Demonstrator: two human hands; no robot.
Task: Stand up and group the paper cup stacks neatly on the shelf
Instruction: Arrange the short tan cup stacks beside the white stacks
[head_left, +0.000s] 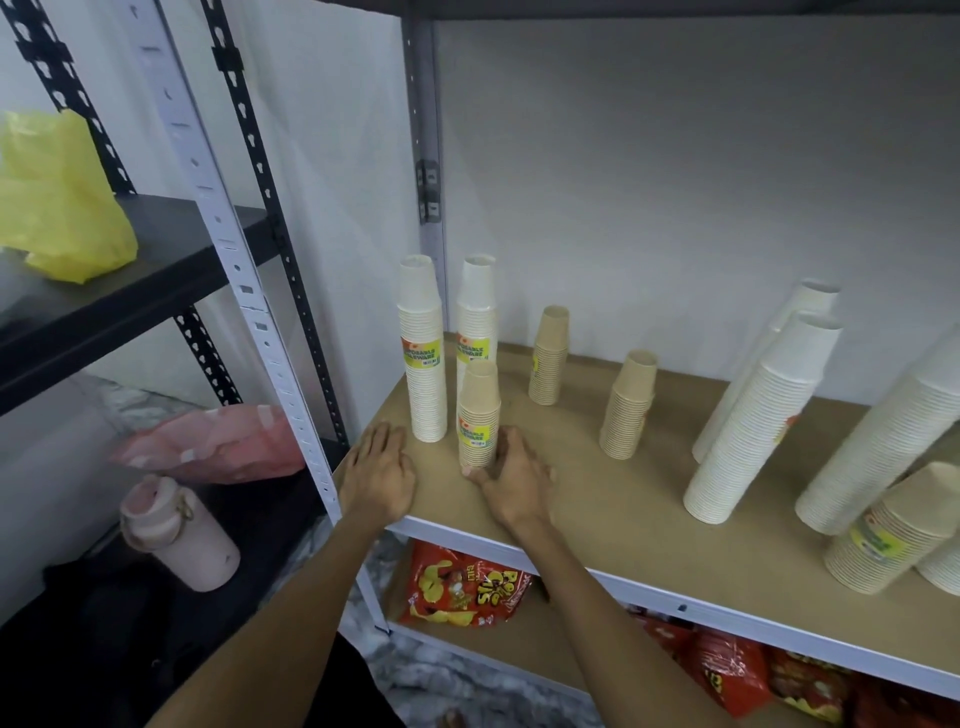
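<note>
On the brown shelf board (597, 483) several paper cup stacks stand upright. Two tall white stacks (423, 358) (475, 317) with yellow labels stand at the far left corner. In front of them is a short tan stack (479, 415), and my right hand (511, 475) wraps its base, thumb in front. My left hand (379, 475) lies flat and open on the board's left front corner. Two more tan stacks (549, 358) (627, 408) stand further right. Tall white stacks (763, 421) (883, 441) lean at the right, with a short tan stack (888, 535) in front.
A white upright post (244, 291) borders the shelf on the left. The neighbouring black rack holds a yellow bag (57, 202), a pink bag (218, 447) and a pink bottle (176, 530). Red snack bags (462, 587) lie on the shelf below.
</note>
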